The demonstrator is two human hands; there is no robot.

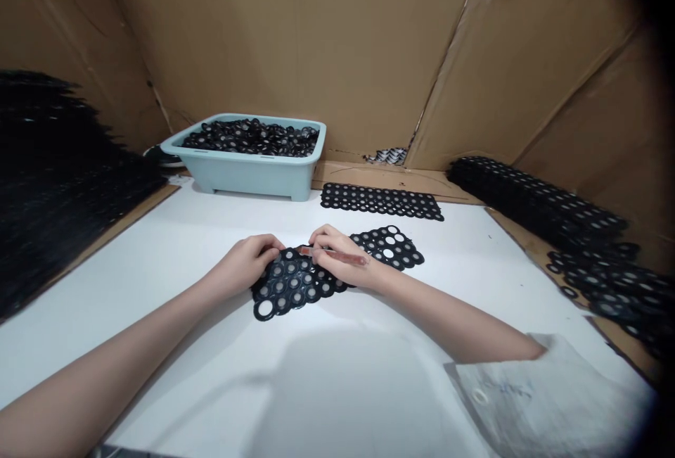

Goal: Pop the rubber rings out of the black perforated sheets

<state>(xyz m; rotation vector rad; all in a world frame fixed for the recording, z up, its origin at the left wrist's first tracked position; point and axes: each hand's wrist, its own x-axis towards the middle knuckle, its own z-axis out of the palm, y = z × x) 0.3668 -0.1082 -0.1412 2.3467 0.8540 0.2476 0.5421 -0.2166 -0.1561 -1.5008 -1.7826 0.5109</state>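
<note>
A black sheet of joined rings with grey centres lies on the white tabletop in front of me. My left hand has its fingers closed at the sheet's upper left edge, thumb and forefinger pinching there. In my right hand is a slim tool with a reddish-brown handle; its tip is too small to make out and points at the sheet's top edge. That hand rests over the sheet and covers its middle. A few openings toward the right end, and one at the lower left corner, show white.
Behind my hands stands a light blue tub heaped with loose black ring pieces. Another ringed sheet lies at the back. Stacks of black sheets rise at the left and right. Cardboard walls enclose the table.
</note>
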